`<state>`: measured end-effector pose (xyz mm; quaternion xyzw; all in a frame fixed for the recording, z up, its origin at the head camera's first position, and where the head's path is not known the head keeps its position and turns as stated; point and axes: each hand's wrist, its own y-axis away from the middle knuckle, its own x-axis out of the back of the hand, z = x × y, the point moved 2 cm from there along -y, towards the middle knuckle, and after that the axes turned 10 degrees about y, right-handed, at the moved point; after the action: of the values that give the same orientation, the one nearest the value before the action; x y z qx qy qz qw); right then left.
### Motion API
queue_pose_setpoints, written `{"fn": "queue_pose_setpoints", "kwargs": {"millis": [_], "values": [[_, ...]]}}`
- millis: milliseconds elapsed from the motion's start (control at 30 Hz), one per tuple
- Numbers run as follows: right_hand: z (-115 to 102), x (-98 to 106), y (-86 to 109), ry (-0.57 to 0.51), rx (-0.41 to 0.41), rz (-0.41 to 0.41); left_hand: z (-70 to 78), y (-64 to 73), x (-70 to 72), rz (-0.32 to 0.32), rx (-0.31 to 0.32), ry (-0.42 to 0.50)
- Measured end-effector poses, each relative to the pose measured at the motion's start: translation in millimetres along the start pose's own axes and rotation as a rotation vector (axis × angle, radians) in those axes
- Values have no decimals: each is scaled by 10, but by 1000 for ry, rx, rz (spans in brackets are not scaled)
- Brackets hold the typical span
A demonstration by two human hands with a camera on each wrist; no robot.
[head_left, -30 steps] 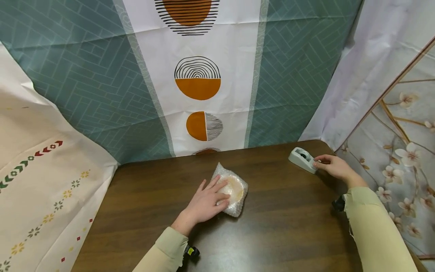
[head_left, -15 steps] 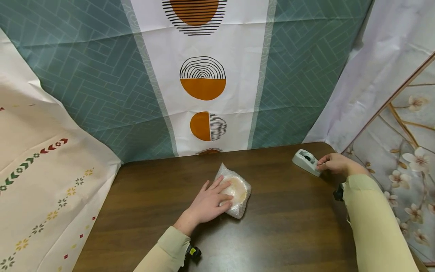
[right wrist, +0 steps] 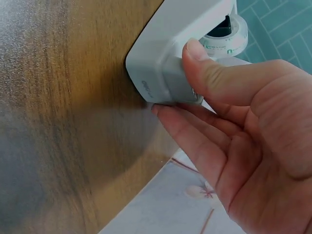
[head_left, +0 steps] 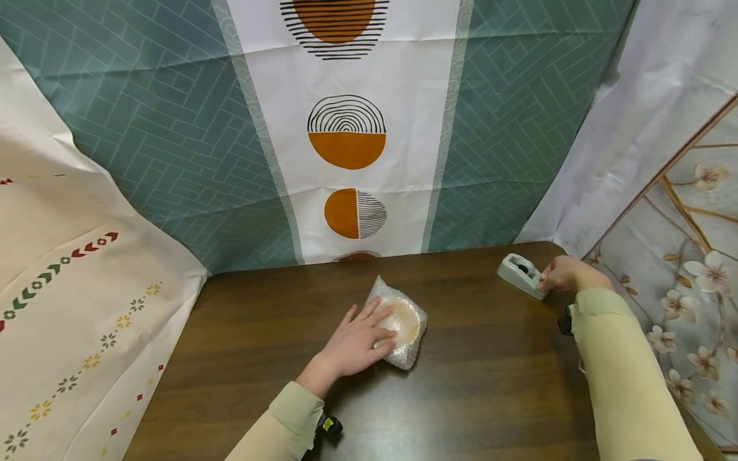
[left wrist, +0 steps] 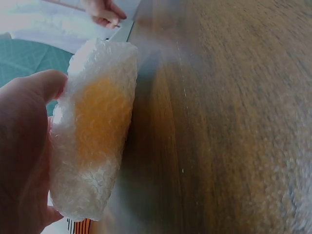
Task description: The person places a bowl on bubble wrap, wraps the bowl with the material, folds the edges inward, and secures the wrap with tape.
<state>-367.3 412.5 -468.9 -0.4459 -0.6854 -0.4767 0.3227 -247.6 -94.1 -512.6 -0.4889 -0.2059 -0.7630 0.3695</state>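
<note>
A bubble-wrapped package point(head_left: 408, 320) lies on the brown table; a round, pale yellowish shape shows through its top. My left hand point(head_left: 359, 340) rests on its left part with the fingers spread and fairly straight. In the left wrist view the package point(left wrist: 100, 131) shows an orange patch through the wrap. At the back right stands a pale grey-green tape dispenser point(head_left: 519, 274). My right hand point(head_left: 569, 274) grips its front end. In the right wrist view the thumb lies on top of the dispenser point(right wrist: 168, 53), the fingertips under its front, and a tape roll point(right wrist: 229, 41) sits behind.
A teal and white patterned cloth point(head_left: 346, 211) hangs behind the table's back edge. Cream cloth point(head_left: 86, 320) borders the left side and flowered cloth point(head_left: 686, 282) the right. Bare wood table point(head_left: 473, 358) lies between the package and the dispenser.
The right hand has closed in on the dispenser's front end and its wrist has turned a little. The left hand stays on the package. The head view has shifted slightly.
</note>
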Motion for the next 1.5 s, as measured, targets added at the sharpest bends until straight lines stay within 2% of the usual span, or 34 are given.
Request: {"fn": "queue_pose_setpoints", "kwargs": {"millis": [200,267,400,500,633,867,1167,1267,1500], "values": [[-71,-20,-1,40,1,73,-15,-3,1,10,-8,8],[-77,-35,18,-4,-27,46,-23,-2,-3,12,-6,12],[-92,-36,94,-176,-112,-32,-40,0,-20,12,-13,13],[-118,-31,122,-264,-155,-53,-37,6,-16,13,-20,12],[-139,-39,116,-286,-209,-41,-21,2,-5,4,-17,11],[-142,-27,106,-337,-304,-36,-62,-24,-78,21,-30,8],[-90,-45,124,-399,-347,-14,-6,-31,-42,18,-40,12],[-50,-62,139,-400,-331,-9,-13,-29,-49,12,-36,9],[9,-160,204,-446,-316,98,-60,-32,-73,33,-40,-6]]}}
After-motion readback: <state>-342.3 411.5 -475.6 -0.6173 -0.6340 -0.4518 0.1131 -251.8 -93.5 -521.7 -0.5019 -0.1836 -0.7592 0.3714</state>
